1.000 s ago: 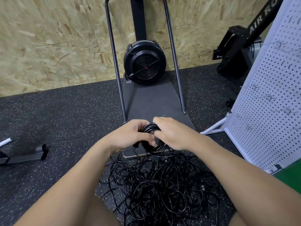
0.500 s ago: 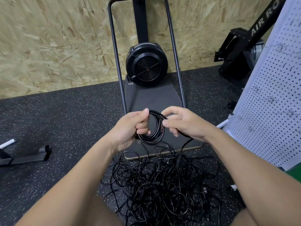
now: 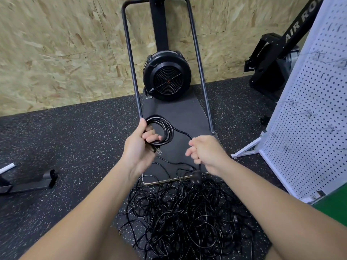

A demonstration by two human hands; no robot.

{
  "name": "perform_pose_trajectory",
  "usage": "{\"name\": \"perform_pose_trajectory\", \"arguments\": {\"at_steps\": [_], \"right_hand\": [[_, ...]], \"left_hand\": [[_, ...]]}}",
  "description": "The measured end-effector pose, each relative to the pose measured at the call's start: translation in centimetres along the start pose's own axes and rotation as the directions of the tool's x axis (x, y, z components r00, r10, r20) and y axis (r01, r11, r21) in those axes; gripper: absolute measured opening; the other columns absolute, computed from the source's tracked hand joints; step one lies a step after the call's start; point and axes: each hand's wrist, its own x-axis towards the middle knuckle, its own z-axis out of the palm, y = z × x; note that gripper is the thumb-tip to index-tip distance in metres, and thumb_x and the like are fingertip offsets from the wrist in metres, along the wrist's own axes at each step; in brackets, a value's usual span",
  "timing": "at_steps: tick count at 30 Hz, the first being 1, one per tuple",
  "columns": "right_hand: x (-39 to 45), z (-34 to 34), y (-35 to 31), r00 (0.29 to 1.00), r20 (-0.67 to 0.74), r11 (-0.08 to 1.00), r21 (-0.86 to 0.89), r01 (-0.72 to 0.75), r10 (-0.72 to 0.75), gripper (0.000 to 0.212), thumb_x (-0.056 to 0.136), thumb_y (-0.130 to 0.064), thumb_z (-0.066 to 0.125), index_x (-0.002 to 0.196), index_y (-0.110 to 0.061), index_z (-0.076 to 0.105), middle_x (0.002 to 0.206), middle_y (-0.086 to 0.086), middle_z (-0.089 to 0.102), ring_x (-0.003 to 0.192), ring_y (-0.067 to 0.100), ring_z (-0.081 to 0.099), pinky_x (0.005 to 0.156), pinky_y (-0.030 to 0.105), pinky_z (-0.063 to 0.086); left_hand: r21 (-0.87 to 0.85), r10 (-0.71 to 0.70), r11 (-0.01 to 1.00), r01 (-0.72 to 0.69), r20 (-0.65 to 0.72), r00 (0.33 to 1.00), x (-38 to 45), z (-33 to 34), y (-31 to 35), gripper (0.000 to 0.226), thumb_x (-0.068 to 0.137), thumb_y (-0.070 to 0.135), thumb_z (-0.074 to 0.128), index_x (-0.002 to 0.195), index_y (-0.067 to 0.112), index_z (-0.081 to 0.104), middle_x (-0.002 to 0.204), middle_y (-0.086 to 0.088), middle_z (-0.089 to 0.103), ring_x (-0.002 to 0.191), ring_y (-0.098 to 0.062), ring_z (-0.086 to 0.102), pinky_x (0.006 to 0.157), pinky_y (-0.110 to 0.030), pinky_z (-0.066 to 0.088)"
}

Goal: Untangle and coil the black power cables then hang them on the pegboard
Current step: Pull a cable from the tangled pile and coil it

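Note:
My left hand [image 3: 139,147] grips a small coil of black power cable [image 3: 165,129], held up above the floor, with its plug prongs showing just below the fingers. From the coil one strand runs right to my right hand [image 3: 203,152], whose curled fingers hold that strand; the cable's connector end [image 3: 196,179] hangs below it. A large tangled pile of black cables [image 3: 187,216] lies on the floor between my forearms. The white pegboard [image 3: 308,117] with several metal hooks stands at the right, bare of cables.
A black fan machine [image 3: 167,76] on a dark platform [image 3: 180,113] with a metal frame stands straight ahead against the chipboard wall. A rowing machine [image 3: 272,59] sits at the back right. Black metal feet [image 3: 28,184] lie on the speckled rubber floor at left.
My hands have risen and moved apart. The right hand left the coil and drew a strand out to the right; the left hand keeps the coil.

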Motion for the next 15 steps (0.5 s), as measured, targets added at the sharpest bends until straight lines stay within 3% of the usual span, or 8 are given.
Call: {"name": "perform_pose_trajectory", "arguments": {"at_steps": [2, 5, 7, 9, 12, 15], "right_hand": [[-0.9, 0.9, -1.0, 0.974, 0.159, 0.956, 0.218, -0.194, 0.161, 0.016, 0.110, -0.006, 0.039, 0.106, -0.001, 0.054, 0.090, 0.030, 0.078, 0.048, 0.017, 0.047, 0.041, 0.024, 0.029], [-1.9, 0.8, -1.8, 0.887, 0.420, 0.930, 0.211, -0.301, 0.192, 0.032, 0.109, -0.025, 0.034, 0.093, -0.007, 0.054, 0.114, 0.034, 0.077, 0.063, 0.029, 0.067, 0.048, 0.027, 0.039], [-1.9, 0.4, -1.5, 0.873, 0.470, 0.951, 0.188, -0.245, 0.132, 0.051, 0.109, -0.036, 0.035, 0.114, 0.002, 0.067, 0.132, 0.025, 0.075, 0.093, 0.038, 0.080, 0.063, 0.035, 0.057], [-1.7, 0.2, -1.3, 0.884, 0.467, 0.955, 0.251, -0.159, 0.025, 0.056, 0.109, -0.043, 0.043, 0.141, -0.005, 0.069, 0.143, 0.013, 0.072, 0.113, 0.041, 0.078, 0.074, 0.045, 0.065], [-1.6, 0.1, -1.4, 0.900, 0.422, 0.943, 0.330, -0.040, -0.109, 0.053, 0.112, -0.048, 0.059, 0.142, -0.006, 0.068, 0.140, 0.012, 0.074, 0.096, 0.030, 0.074, 0.064, 0.034, 0.052], [-0.9, 0.3, -1.0, 0.954, 0.262, 0.955, 0.288, 0.067, -0.146, 0.031, 0.113, -0.023, 0.064, 0.125, 0.006, 0.068, 0.122, 0.013, 0.075, 0.071, 0.014, 0.055, 0.054, 0.026, 0.032]], "left_hand": [[-0.005, 0.051, 0.999, -0.051, -0.011, 0.999, -0.3, 0.7, -0.7, 0.039, 0.114, 0.044, 0.056, 0.083, 0.024, 0.046, 0.070, 0.010, 0.020, 0.056, -0.011, 0.026, 0.078, -0.031, 0.049], [0.166, 0.165, 0.973, -0.159, -0.025, 0.986, -0.5, 1.3, -1.8, 0.039, 0.116, 0.045, 0.052, 0.084, 0.025, 0.042, 0.072, 0.006, 0.016, 0.059, -0.015, 0.025, 0.080, -0.034, 0.048], [0.240, 0.194, 0.954, -0.181, -0.029, 0.981, -0.5, 1.4, -2.4, 0.038, 0.116, 0.046, 0.051, 0.085, 0.025, 0.041, 0.072, 0.006, 0.017, 0.060, -0.016, 0.026, 0.080, -0.034, 0.048], [0.270, 0.206, 0.943, -0.193, -0.021, 0.978, -0.6, 1.5, -2.7, 0.039, 0.116, 0.046, 0.052, 0.085, 0.026, 0.041, 0.070, 0.007, 0.020, 0.060, -0.015, 0.027, 0.080, -0.034, 0.046], [0.346, 0.210, 0.916, -0.203, 0.020, 0.978, -0.8, 1.9, -3.1, 0.040, 0.116, 0.047, 0.050, 0.084, 0.026, 0.041, 0.065, 0.008, 0.026, 0.058, -0.013, 0.037, 0.081, -0.037, 0.047], [0.376, 0.193, 0.903, -0.207, 0.077, 0.978, -1.4, 2.3, -3.7, 0.041, 0.117, 0.046, 0.048, 0.083, 0.023, 0.041, 0.066, 0.005, 0.036, 0.066, -0.017, 0.046, 0.084, -0.040, 0.052]]}}
